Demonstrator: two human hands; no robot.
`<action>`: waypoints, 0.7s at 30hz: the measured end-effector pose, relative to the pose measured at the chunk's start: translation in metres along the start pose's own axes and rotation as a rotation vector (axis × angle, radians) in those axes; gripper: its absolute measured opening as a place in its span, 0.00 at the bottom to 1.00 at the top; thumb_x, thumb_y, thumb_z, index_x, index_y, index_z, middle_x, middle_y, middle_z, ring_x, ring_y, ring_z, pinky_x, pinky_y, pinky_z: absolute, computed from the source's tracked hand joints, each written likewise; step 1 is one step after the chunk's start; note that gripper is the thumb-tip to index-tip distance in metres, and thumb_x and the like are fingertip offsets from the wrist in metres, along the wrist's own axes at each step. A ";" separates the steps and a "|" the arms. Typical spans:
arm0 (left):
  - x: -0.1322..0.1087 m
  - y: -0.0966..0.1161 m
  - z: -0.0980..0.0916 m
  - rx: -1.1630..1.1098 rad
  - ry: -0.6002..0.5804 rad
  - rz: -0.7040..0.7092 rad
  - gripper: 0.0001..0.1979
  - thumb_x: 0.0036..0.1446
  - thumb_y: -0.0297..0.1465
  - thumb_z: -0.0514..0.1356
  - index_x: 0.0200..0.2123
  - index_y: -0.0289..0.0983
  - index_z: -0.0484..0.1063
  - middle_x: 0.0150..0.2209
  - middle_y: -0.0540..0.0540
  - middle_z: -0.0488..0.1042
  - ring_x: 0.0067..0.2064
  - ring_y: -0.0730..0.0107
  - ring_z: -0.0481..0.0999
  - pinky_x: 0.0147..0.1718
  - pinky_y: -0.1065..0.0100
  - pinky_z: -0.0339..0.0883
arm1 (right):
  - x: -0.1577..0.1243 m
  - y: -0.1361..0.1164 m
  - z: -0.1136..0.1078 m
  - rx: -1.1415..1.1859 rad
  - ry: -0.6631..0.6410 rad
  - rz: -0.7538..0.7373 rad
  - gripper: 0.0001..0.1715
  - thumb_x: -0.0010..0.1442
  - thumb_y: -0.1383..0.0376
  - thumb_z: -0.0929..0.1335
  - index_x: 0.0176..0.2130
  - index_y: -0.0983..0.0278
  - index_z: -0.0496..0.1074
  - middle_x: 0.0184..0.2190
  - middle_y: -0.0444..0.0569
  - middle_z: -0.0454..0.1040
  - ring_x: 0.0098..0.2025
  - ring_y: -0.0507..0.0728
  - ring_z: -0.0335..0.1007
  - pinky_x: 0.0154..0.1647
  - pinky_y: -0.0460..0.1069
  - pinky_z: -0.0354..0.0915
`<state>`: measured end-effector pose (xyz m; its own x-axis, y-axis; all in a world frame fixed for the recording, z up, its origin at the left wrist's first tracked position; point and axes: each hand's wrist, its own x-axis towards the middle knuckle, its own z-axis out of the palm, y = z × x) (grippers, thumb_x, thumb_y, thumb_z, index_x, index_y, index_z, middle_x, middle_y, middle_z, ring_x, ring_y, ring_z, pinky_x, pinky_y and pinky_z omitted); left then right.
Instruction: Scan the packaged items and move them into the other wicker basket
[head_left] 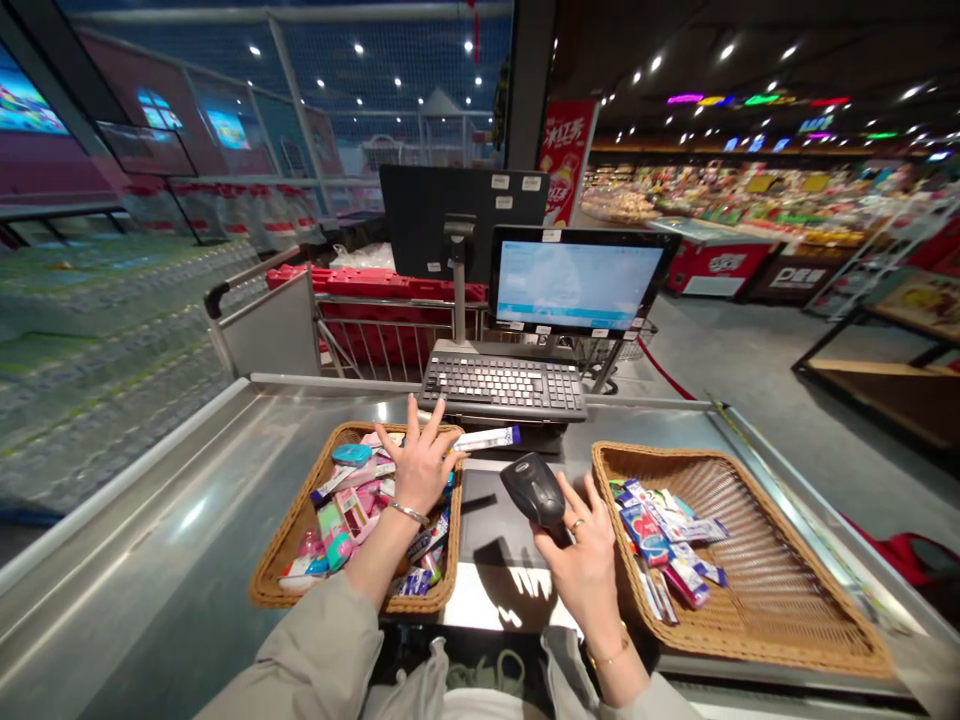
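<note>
My left hand (420, 462) hovers with fingers spread over the left wicker basket (281, 560), which is heaped with several small packets and tubes; a white tube (487, 438) juts out just past its fingertips, and I cannot tell whether the fingers touch it. My right hand (581, 555) is closed round the handle of a black barcode scanner (534, 487), held over the dark scan plate (487, 525) between the baskets. The right wicker basket (757, 590) holds several packets (664, 545) along its left side.
A keyboard (504, 385) and a lit monitor (577, 283) stand at the far edge of the steel counter (172, 570). A second screen's back (450, 215) and red shopping trolleys (375, 310) lie behind. The shop aisle opens to the right.
</note>
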<state>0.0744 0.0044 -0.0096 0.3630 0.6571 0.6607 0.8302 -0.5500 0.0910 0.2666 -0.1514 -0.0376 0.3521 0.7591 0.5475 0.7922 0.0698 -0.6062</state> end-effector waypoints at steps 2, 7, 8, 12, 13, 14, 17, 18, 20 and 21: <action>0.002 0.002 0.002 -0.013 0.003 0.008 0.09 0.56 0.40 0.64 0.40 0.46 0.77 0.65 0.49 0.62 0.70 0.41 0.44 0.58 0.28 0.12 | -0.001 0.000 -0.002 -0.014 -0.009 0.010 0.22 0.54 0.63 0.68 0.49 0.60 0.75 0.57 0.51 0.71 0.68 0.69 0.49 0.63 0.71 0.52; 0.005 0.006 0.005 -0.033 0.006 0.013 0.08 0.56 0.39 0.64 0.40 0.47 0.78 0.64 0.50 0.63 0.70 0.42 0.45 0.58 0.28 0.12 | -0.001 0.000 -0.006 -0.045 -0.015 0.017 0.21 0.54 0.64 0.68 0.49 0.60 0.76 0.58 0.51 0.71 0.68 0.70 0.49 0.63 0.71 0.51; 0.005 0.007 0.006 -0.034 0.008 0.012 0.08 0.56 0.39 0.64 0.40 0.47 0.78 0.64 0.51 0.63 0.70 0.42 0.45 0.58 0.28 0.13 | -0.001 0.000 -0.006 -0.050 -0.015 0.016 0.21 0.54 0.64 0.68 0.49 0.60 0.76 0.58 0.51 0.71 0.68 0.70 0.49 0.63 0.71 0.51; 0.007 0.009 0.006 -0.036 0.016 0.010 0.07 0.58 0.36 0.62 0.40 0.48 0.78 0.64 0.51 0.63 0.70 0.42 0.46 0.58 0.27 0.13 | -0.002 0.003 -0.006 -0.057 -0.007 0.011 0.23 0.53 0.65 0.69 0.50 0.60 0.75 0.57 0.50 0.71 0.68 0.69 0.49 0.64 0.70 0.52; 0.007 0.010 0.006 -0.037 0.017 0.011 0.07 0.58 0.35 0.62 0.40 0.48 0.78 0.64 0.51 0.63 0.70 0.42 0.46 0.58 0.27 0.13 | -0.002 0.003 -0.006 -0.057 -0.004 0.008 0.23 0.53 0.65 0.69 0.49 0.60 0.75 0.57 0.50 0.71 0.68 0.69 0.49 0.64 0.70 0.52; 0.008 0.010 0.007 -0.038 0.018 0.014 0.07 0.58 0.35 0.62 0.40 0.47 0.78 0.64 0.51 0.63 0.70 0.41 0.46 0.58 0.27 0.13 | -0.002 0.004 -0.006 -0.057 0.002 0.004 0.23 0.53 0.65 0.69 0.49 0.60 0.75 0.57 0.50 0.71 0.68 0.69 0.48 0.64 0.69 0.52; 0.009 0.011 0.007 -0.042 0.026 0.021 0.07 0.57 0.34 0.62 0.40 0.47 0.78 0.64 0.50 0.64 0.70 0.41 0.47 0.58 0.27 0.13 | -0.003 0.006 -0.007 -0.059 0.008 -0.005 0.24 0.52 0.65 0.69 0.50 0.60 0.75 0.57 0.50 0.71 0.68 0.69 0.48 0.65 0.70 0.51; 0.009 0.012 0.007 -0.043 0.028 0.022 0.07 0.57 0.34 0.62 0.40 0.47 0.78 0.64 0.50 0.64 0.70 0.41 0.47 0.58 0.27 0.13 | -0.003 0.006 -0.007 -0.058 0.005 -0.007 0.24 0.52 0.65 0.69 0.50 0.60 0.75 0.57 0.50 0.71 0.68 0.69 0.48 0.65 0.70 0.51; 0.010 0.012 0.007 -0.047 0.030 0.021 0.07 0.58 0.34 0.62 0.40 0.47 0.78 0.63 0.50 0.64 0.70 0.41 0.47 0.58 0.27 0.13 | -0.003 0.006 -0.007 -0.055 0.000 -0.011 0.24 0.52 0.65 0.69 0.50 0.60 0.75 0.58 0.50 0.71 0.68 0.69 0.48 0.65 0.70 0.51; 0.010 0.012 0.008 -0.050 0.028 0.021 0.07 0.58 0.34 0.62 0.40 0.47 0.78 0.63 0.50 0.64 0.70 0.41 0.47 0.58 0.27 0.14 | -0.003 0.006 -0.007 -0.052 -0.001 -0.010 0.23 0.52 0.65 0.69 0.50 0.60 0.75 0.58 0.50 0.71 0.68 0.69 0.47 0.65 0.70 0.50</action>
<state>0.0913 0.0082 -0.0074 0.3672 0.6307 0.6837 0.8002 -0.5889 0.1134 0.2738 -0.1584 -0.0387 0.3434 0.7590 0.5531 0.8209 0.0436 -0.5695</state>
